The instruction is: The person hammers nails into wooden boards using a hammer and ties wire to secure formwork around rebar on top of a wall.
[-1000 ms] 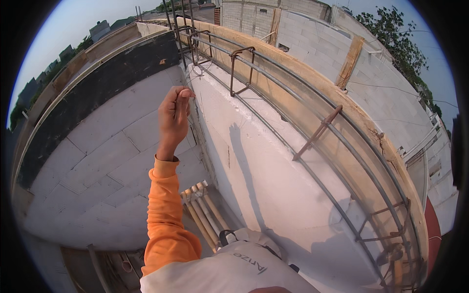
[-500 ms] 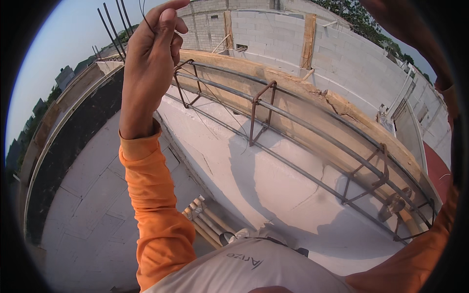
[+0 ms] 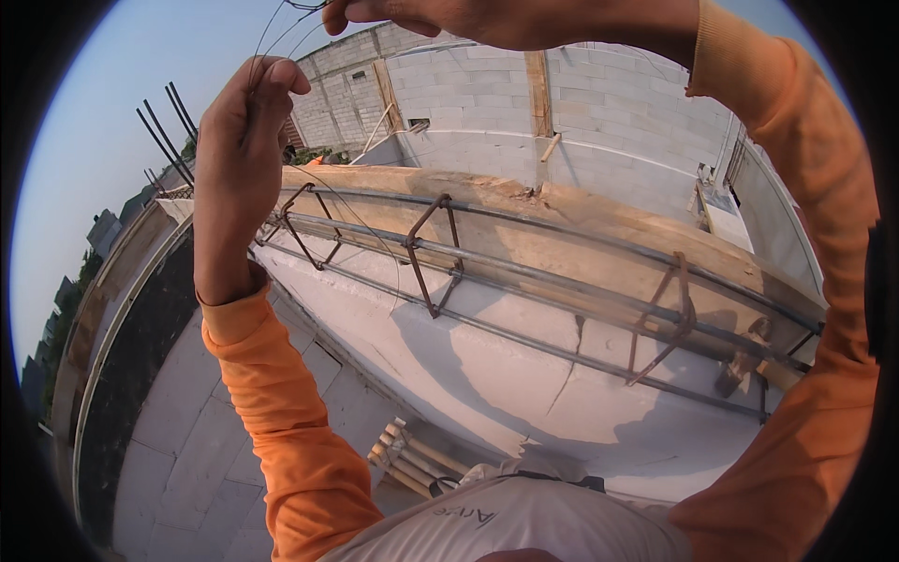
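Observation:
My left hand [image 3: 234, 169] is raised high at the upper left, fingers pinched on thin tie wire [image 3: 272, 37] that loops up to my right hand [image 3: 487, 19] at the top edge, which also pinches the wire. A strand of the wire [image 3: 375, 234] hangs down toward the rebar cage [image 3: 524, 281]. The cage of long steel bars and rusty stirrups lies along the top of a pale block wall [image 3: 468, 375] below both hands. Both sleeves are orange.
A wooden form board [image 3: 599, 234] runs behind the cage. A grey block wall [image 3: 581, 122] rises beyond. Bundled pipes [image 3: 412, 459] lie on the floor below. Vertical rebar ends [image 3: 169, 122] stick up at the far left. A concrete slab floor [image 3: 187, 421] lies far below.
My left hand rose from near the wall to head height with the wire. My right hand came in at the top and took hold of the wire. The view tilted upward.

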Demonstrator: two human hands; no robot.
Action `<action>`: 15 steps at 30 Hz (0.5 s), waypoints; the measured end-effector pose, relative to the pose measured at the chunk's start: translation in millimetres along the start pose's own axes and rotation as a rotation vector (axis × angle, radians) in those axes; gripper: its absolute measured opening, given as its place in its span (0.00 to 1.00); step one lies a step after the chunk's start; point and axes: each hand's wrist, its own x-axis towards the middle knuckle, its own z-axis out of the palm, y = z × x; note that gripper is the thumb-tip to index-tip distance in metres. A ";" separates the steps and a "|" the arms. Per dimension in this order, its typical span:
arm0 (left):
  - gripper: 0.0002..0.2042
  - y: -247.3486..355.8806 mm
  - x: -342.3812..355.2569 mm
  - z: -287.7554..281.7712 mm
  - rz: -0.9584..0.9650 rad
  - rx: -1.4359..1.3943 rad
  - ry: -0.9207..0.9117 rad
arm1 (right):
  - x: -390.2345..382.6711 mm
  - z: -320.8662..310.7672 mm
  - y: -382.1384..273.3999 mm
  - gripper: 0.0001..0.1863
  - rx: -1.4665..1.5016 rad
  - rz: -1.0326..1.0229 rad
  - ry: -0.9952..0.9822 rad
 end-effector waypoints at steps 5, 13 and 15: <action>0.10 2.2 24.6 -69.7 0.373 0.604 0.262 | -5.9 -9.6 15.5 0.18 0.038 0.049 0.049; 0.18 -0.4 -2.2 -54.9 -0.360 -0.658 -0.392 | -50.0 -34.8 15.4 0.17 -0.202 0.440 -0.180; 0.16 -17.6 2.9 -68.2 -0.279 -1.067 -0.521 | -60.4 -44.4 41.3 0.19 -0.153 0.442 -0.303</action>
